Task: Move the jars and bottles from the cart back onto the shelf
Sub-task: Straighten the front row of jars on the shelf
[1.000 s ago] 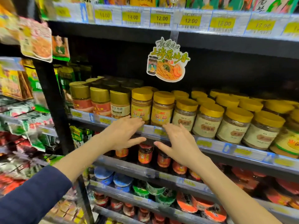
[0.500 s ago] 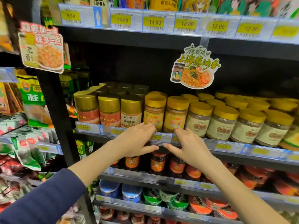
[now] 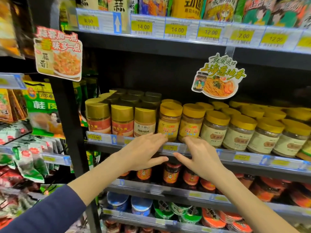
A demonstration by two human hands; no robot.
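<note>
Two yellow-lidded jars with yellow labels stand side by side at the front of the middle shelf (image 3: pixel 235 158): the left jar (image 3: pixel 169 120) and the right jar (image 3: pixel 191 121). My left hand (image 3: pixel 143 152) reaches up with straight fingers, its fingertips at the base of the left jar. My right hand (image 3: pixel 200 157) does the same at the base of the right jar. Neither hand holds anything. No cart is in view.
Gold-capped jars (image 3: pixel 122 120) stand left of the two, pale sesame jars (image 3: pixel 239 133) to their right. Red-lidded jars (image 3: pixel 171 174) fill the shelf below. A noodle sign (image 3: pixel 218 76) hangs above. Packets (image 3: pixel 42 108) hang on the left rack.
Both hands have stayed at the shelf's front edge and crept slightly up toward the two jars' bases. The camera has tilted up and closed in on the shelf.
</note>
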